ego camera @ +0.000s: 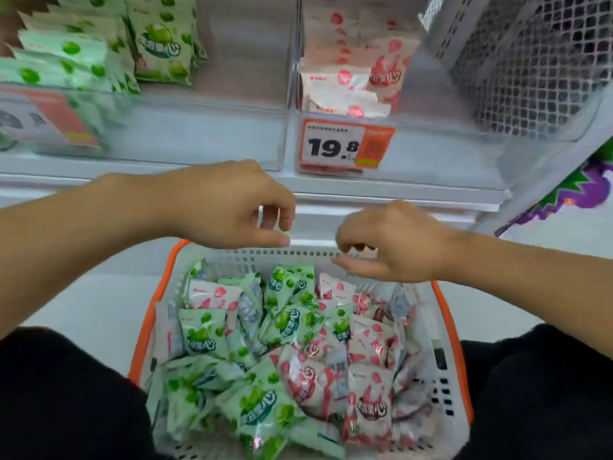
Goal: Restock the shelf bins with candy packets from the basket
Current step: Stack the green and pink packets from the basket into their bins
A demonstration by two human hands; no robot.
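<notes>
A white basket with an orange rim sits between my knees, full of green candy packets and pink candy packets. My left hand hovers above the basket's far edge, fingers loosely curled, holding nothing. My right hand hangs beside it over the far rim, fingers curled down and empty. On the shelf above, a clear left bin holds green packets. The right bin holds pink packets.
A price tag reading 19.8 is fixed to the right bin's front. A grey mesh shelf wall rises at the right. My dark trouser legs flank the basket. Pale floor lies to the left.
</notes>
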